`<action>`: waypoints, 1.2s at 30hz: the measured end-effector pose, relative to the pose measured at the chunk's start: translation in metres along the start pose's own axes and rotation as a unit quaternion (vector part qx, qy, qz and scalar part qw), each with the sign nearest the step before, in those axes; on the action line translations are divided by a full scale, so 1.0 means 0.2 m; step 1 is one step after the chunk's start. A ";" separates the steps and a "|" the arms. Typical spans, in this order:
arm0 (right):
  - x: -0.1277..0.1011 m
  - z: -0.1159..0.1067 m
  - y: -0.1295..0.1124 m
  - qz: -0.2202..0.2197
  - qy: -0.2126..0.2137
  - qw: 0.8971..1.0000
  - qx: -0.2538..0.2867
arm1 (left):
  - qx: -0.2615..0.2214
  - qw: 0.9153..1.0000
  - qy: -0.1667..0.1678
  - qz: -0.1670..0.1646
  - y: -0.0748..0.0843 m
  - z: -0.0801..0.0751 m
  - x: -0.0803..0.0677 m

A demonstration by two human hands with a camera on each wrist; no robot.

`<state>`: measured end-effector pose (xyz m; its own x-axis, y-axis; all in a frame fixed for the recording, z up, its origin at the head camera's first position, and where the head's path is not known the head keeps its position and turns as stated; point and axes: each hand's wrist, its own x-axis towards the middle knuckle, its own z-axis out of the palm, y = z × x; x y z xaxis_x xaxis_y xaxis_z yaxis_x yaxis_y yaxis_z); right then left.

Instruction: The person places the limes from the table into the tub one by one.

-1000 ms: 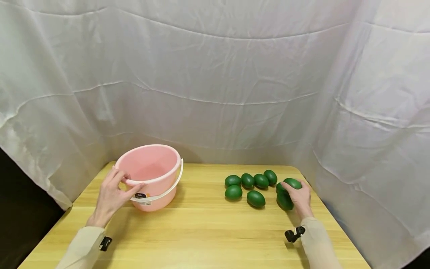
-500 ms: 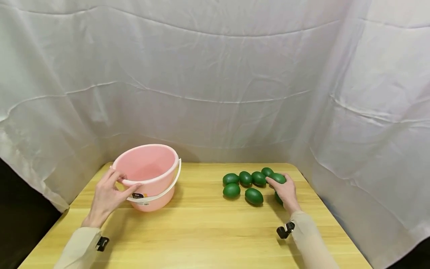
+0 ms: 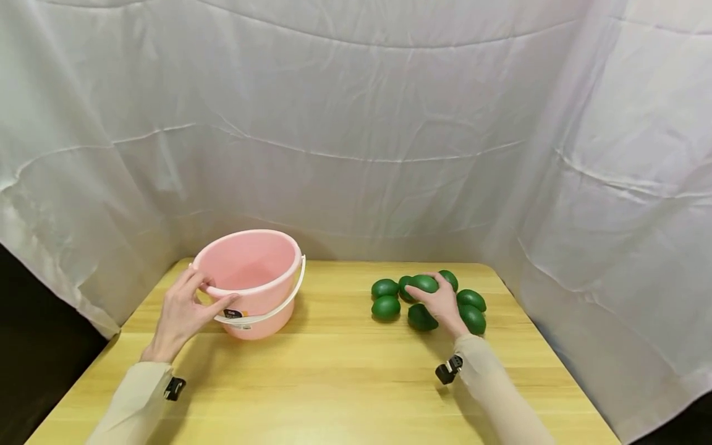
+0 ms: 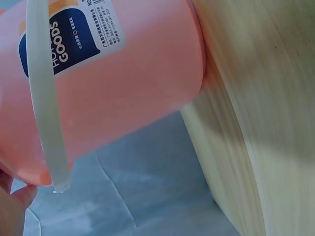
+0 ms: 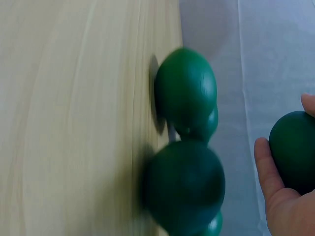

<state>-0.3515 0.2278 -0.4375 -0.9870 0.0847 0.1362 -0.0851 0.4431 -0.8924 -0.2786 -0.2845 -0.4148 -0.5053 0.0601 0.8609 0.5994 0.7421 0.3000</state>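
A pink bucket (image 3: 261, 303) with a white handle (image 4: 44, 93) stands at the left of the table. My left hand (image 3: 180, 312) grips its near-left rim, fingers inside and thumb outside. In the right wrist view, a smooth, dark green oval fruit (image 5: 295, 152) sits between the thumb and fingers of my right hand (image 5: 285, 206). The head view has this hand above the group of similar fruits, its held fruit overlapping those behind. Two fruits (image 3: 385, 307) lie left of the hand, and two more (image 3: 471, 319) lie to its right.
Another green fruit (image 3: 421, 317) lies just in front of my right hand. The wooden table (image 3: 311, 383) ends at a pale grey curtain (image 3: 356, 185) that hangs behind it and along the sides. A label (image 4: 74, 39) is stuck on the bucket's wall.
My right hand has lifted the green fruit from the right-hand cluster and carried it leftward over the other fruits. My left hand keeps its grip on the bucket rim.
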 end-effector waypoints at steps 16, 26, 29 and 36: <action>-0.05 0.28 -0.23 -0.048 -0.051 0.996 0.057 | 0.001 1.000 -0.020 -0.006 0.00 -0.01 0.01; -0.07 0.42 -0.36 -0.085 -0.082 0.991 0.064 | -0.003 0.999 -0.027 -0.019 0.01 0.00 0.01; -0.08 0.46 -0.40 -0.088 -0.090 0.990 0.065 | -0.002 0.999 -0.032 -0.021 0.02 -0.01 0.00; -0.08 0.54 -0.49 -0.104 -0.092 0.988 0.066 | -0.001 0.999 -0.033 -0.023 0.02 -0.01 0.01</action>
<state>-0.3414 0.0870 -0.3983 -0.9533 -0.1657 0.2525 -0.2937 0.3128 -0.9033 -0.2764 -0.2828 -0.4124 -0.5725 0.0707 0.8169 0.5760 0.7437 0.3393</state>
